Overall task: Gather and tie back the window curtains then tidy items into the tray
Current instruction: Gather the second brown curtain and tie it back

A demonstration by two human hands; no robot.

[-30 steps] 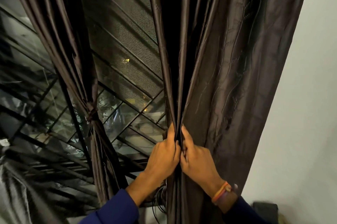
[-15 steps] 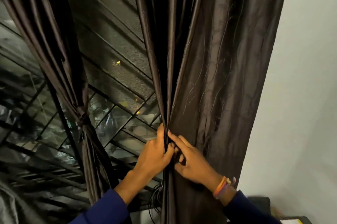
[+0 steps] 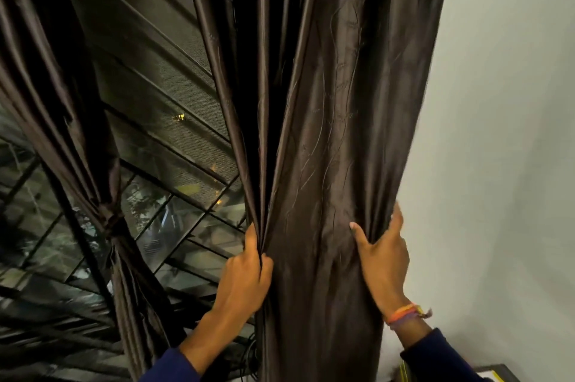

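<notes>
A dark brown right curtain (image 3: 326, 108) hangs loose in front of me beside the wall. My left hand (image 3: 245, 276) grips its bunched left folds. My right hand (image 3: 384, 260) grips the curtain's right edge next to the wall, thumb spread across the front of the cloth. The left curtain (image 3: 77, 108) hangs gathered, tied in a knot (image 3: 113, 224) at mid height. No tray is in view.
The window (image 3: 168, 195) with a dark metal grille and mesh shows between the curtains. A white wall (image 3: 497, 164) stands at the right. Dark cables (image 3: 249, 363) hang below the sill. A grey object's corner (image 3: 497, 374) shows at the bottom right.
My right hand has moved from beside the left hand across to the curtain's right edge. The left hand keeps its grip on the folds. The view has shifted.
</notes>
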